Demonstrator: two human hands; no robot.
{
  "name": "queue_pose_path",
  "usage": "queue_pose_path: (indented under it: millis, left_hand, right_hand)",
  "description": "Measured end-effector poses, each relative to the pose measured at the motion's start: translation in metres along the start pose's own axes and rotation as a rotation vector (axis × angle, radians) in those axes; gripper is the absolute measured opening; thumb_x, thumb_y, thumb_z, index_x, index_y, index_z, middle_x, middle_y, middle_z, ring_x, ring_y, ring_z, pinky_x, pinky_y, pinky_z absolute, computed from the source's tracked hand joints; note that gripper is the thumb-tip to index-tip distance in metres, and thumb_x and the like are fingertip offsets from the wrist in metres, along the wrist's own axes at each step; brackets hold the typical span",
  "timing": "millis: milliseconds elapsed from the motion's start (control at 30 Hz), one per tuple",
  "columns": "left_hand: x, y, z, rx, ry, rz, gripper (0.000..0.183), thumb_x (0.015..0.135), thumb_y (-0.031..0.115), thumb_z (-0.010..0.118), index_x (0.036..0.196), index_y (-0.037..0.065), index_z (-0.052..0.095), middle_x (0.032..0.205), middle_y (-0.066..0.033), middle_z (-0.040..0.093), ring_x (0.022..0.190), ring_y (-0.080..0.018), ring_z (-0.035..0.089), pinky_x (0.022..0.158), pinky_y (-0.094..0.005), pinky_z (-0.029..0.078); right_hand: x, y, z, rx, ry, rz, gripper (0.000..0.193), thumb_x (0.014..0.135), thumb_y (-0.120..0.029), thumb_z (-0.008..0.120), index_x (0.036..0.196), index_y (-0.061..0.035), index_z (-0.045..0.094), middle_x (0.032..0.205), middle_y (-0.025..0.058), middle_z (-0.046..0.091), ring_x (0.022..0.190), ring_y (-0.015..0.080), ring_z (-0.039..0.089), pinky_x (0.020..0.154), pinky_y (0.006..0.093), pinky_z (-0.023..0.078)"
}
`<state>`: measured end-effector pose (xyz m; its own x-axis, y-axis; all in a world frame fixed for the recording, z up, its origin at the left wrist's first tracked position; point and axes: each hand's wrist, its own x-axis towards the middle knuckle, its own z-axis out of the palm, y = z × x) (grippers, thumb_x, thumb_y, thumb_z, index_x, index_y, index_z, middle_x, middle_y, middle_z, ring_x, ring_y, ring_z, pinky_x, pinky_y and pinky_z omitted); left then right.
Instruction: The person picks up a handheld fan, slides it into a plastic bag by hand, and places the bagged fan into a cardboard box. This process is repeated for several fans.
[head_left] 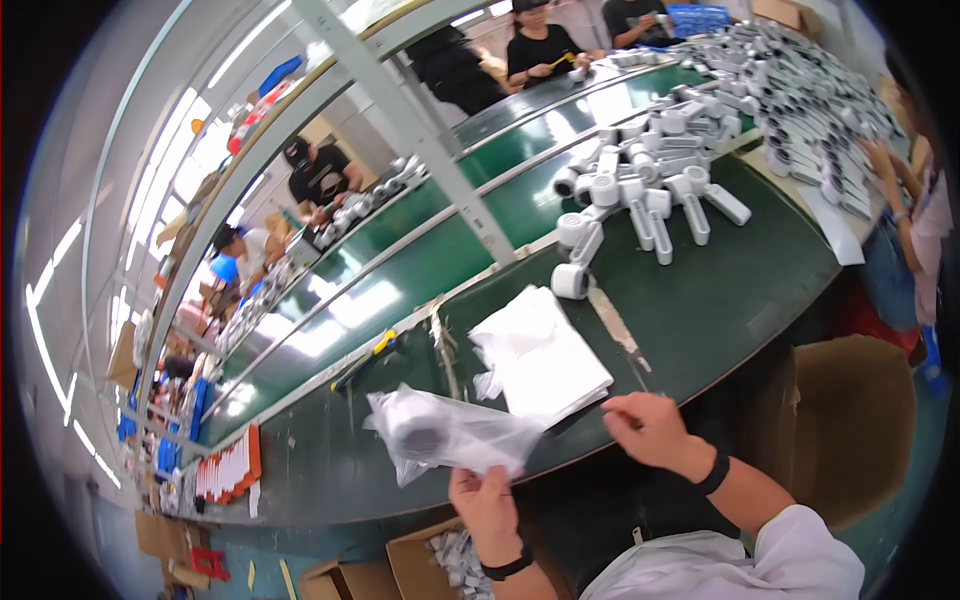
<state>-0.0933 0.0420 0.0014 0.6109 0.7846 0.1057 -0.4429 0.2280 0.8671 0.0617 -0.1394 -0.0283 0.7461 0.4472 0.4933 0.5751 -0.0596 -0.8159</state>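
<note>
My left hand (487, 510) pinches the near edge of a clear plastic bag (480, 432), fingers closed on it. Inside lies a white device with a round head (420, 437), blurred by the film. To the right, my right hand (655, 432) hovers by the table's front edge, its fingers loosely bent and apart, with nothing seen in them. Just beyond it is a stack of flat white plastic bags (545, 355), its nearest corner close to my fingertips.
Many white round-headed devices with handles (640, 170) are heaped at the far right. A yellow-and-black tool (378, 347) lies near the table's far edge. An open cardboard box (850, 430) stands right, another (430, 565) below the table. A metal post (410, 130) rises behind. Several co-workers sit beyond.
</note>
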Motion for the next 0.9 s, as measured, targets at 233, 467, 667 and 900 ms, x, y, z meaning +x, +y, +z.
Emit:
queue_pose_path:
  millis: [233, 467, 667, 900]
  left_hand:
    - [0.020, 0.070, -0.104, 0.508, 0.514, 0.277, 0.029, 0.085, 0.002, 0.069, 0.112, -0.005, 0.061, 0.101, -0.0079, 0.066, 0.079, -0.0145, 0.064, 0.061, -0.0245, 0.053]
    - [0.059, 0.064, -0.187, 0.743, 0.663, 0.229, 0.034, 0.083, 0.004, 0.070, 0.112, -0.011, 0.060, 0.087, -0.0088, 0.065, 0.065, -0.0120, 0.059, 0.053, -0.0238, 0.049]
    - [0.086, 0.024, -0.185, 0.961, 0.584, 0.148, 0.040, 0.078, 0.008, 0.075, 0.112, -0.009, 0.062, 0.080, -0.0073, 0.064, 0.063, -0.0129, 0.057, 0.056, -0.0268, 0.048]
    - [0.073, 0.022, -0.137, 1.336, 0.602, 0.566, 0.030, 0.079, 0.011, 0.074, 0.103, -0.003, 0.064, 0.089, -0.0074, 0.058, 0.079, -0.0171, 0.054, 0.070, -0.0268, 0.046]
  right_hand:
    - [0.011, 0.049, -0.017, 0.212, 0.102, 0.297, 0.010, 0.089, -0.008, 0.064, 0.093, 0.0005, 0.067, 0.068, -0.0030, 0.059, 0.060, 0.0029, 0.049, 0.054, 0.0200, 0.040]
    - [0.012, 0.043, -0.014, 0.033, 0.077, 0.287, 0.012, 0.089, -0.010, 0.064, 0.088, 0.0012, 0.067, 0.065, 0.0020, 0.060, 0.059, 0.0051, 0.052, 0.053, 0.0219, 0.042]
    - [0.010, 0.045, -0.015, 0.032, 0.123, 0.252, 0.013, 0.088, -0.011, 0.066, 0.088, 0.0013, 0.068, 0.066, 0.0032, 0.061, 0.059, 0.0061, 0.054, 0.054, 0.0225, 0.044]
    - [0.009, 0.047, -0.026, 0.177, 0.042, 0.366, 0.013, 0.089, -0.011, 0.066, 0.095, 0.0006, 0.067, 0.072, -0.0011, 0.062, 0.063, 0.0030, 0.053, 0.058, 0.0201, 0.044]
